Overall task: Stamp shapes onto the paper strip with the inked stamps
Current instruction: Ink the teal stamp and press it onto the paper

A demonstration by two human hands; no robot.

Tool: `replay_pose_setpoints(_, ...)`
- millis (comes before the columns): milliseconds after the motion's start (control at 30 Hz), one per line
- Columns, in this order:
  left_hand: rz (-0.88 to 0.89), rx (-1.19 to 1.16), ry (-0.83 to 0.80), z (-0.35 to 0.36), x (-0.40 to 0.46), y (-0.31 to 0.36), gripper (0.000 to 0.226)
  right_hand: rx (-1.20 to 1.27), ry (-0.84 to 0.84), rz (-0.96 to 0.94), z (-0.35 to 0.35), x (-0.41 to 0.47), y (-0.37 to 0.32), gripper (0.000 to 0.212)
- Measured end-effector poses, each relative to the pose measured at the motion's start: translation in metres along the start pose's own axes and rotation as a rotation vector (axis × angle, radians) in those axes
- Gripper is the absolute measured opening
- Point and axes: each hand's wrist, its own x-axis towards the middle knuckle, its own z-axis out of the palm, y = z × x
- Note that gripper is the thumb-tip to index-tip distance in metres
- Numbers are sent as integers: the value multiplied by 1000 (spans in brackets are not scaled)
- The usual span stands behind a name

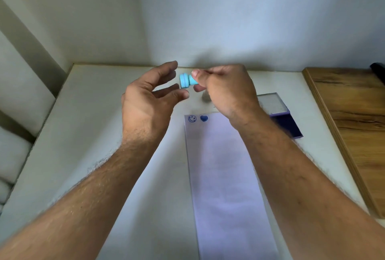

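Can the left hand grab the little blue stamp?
Probably yes. The left hand is open, its fingers right beside the blue stamp, which the right hand holds out. Nothing sits between them.

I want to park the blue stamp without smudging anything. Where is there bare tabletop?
The widest bare patch is the white table left of the paper strip, under the open left hand. It is crowded at the strip's top by the smiley print and heart print, and on its right by the ink pad.
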Motion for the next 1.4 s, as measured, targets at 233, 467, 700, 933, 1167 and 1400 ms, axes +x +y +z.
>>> replay_pose_setpoints(233, 101, -115, -123, 2, -2, 7, 42, 187, -181, 170, -13, -6, 0, 26)
replay_pose_setpoints(467, 106, -93, -219, 5, -14, 15, 35, 244, -183, 256, -41, -32, 1, 28)
replay_pose_setpoints(700, 50, -62, -265, 12, -25, 23, 28, 478, -121, 268, -52, -56, 12, 12)
replay_pose_setpoints(933, -58, -78, -179, 5, -18, 5, 28, 689, -138, 298, -44, -55, 28, 12)
replay_pose_setpoints(1167, -168, 49, -157, -8, 7, -19, 24, 1069, -262, 337, -21, -44, 40, 24)
replay_pose_setpoints(1400, -33, 638, -95, -15, 9, -23, 28, 1232, -428, 340, -15, -46, 31, 26)
